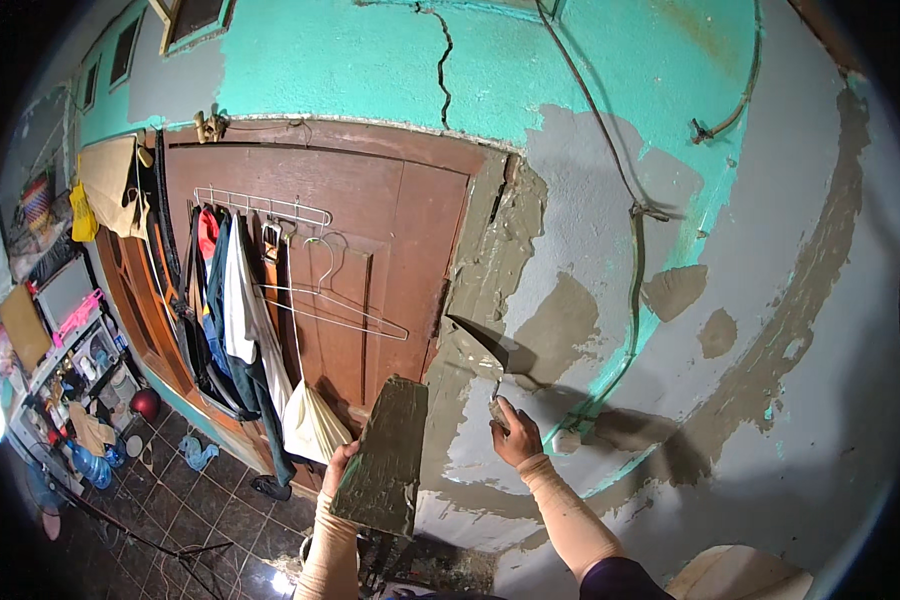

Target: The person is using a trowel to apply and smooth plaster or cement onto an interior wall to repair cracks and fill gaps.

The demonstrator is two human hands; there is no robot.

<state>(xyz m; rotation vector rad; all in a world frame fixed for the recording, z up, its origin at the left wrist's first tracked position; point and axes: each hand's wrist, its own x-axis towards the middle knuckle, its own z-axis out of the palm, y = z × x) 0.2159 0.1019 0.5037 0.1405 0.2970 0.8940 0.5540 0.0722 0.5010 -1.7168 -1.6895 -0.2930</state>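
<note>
My right hand [516,434] is closed round the handle of a pointed trowel [470,350]. Its blade lies against the wall beside the door frame, over a strip of wet grey-brown mortar [500,240]. In my left hand [340,468] is a flat board [380,455], wider at its lower end and smeared with mortar; the hand grips its left edge and the board hides part of the fingers. The board is tilted below and left of the trowel, apart from it. Behind both stands a brown wooden door [370,190].
Clothes [235,300] and wire hangers [340,310] hang on the door, with a cream cloth bag [312,420] close to the board. A cable [638,280] runs down the patched wall. Cluttered shelves [80,350], a red helmet-like object [145,403] and a black stand [170,550] are at left.
</note>
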